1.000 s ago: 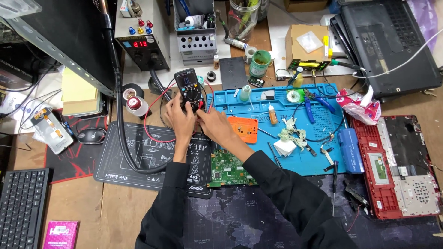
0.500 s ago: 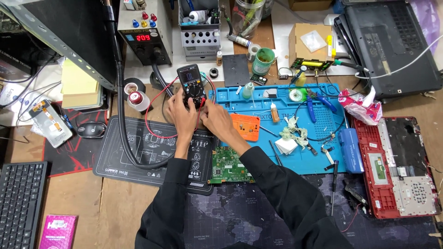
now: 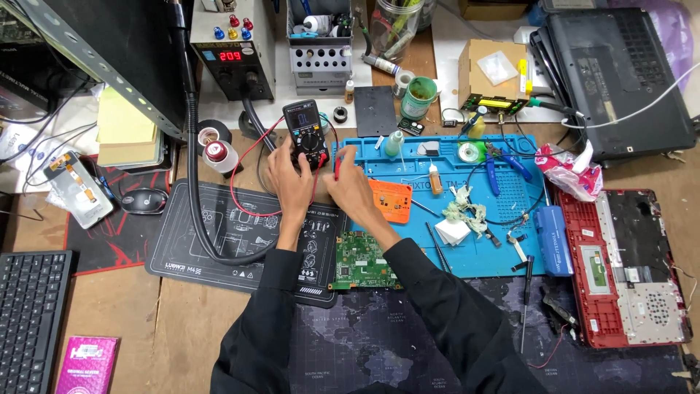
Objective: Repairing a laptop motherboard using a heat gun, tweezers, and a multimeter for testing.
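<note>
Black plastic marked the far left, where a keyboard [image 3: 28, 314] ran off the frame's edge, with a pink box [image 3: 86, 362] below it and a mouse [image 3: 144, 201] beyond, so little free room lay on that side. Further right a dark work mat [image 3: 219, 241] sat under a thick black hose [image 3: 195, 182], and a tape roll [image 3: 221, 155] stood close by. The left hand [image 3: 290, 179] was curled around the lower body of the meter [image 3: 305, 133], fingers wrapped at its side, thumb near the dial. The meter stood at the back edge of the mat, its screen facing up and its red lead [image 3: 244, 171] looping out to the left. The right hand [image 3: 350, 186] was pinched on a red probe [image 3: 337, 166] just beside the meter. The green circuit board [image 3: 364, 261] lay nearer the body, untouched by either hand, so the setting-up looked in hand and the probing seemed not yet begun. To the right the blue mat [image 3: 503, 248] was crowded with an orange card [image 3: 389, 201], pliers and scraps. A red laptop shell [image 3: 627, 266] closed off the right edge. The only open room was the dark map mat [image 3: 379, 343] at the front.
</note>
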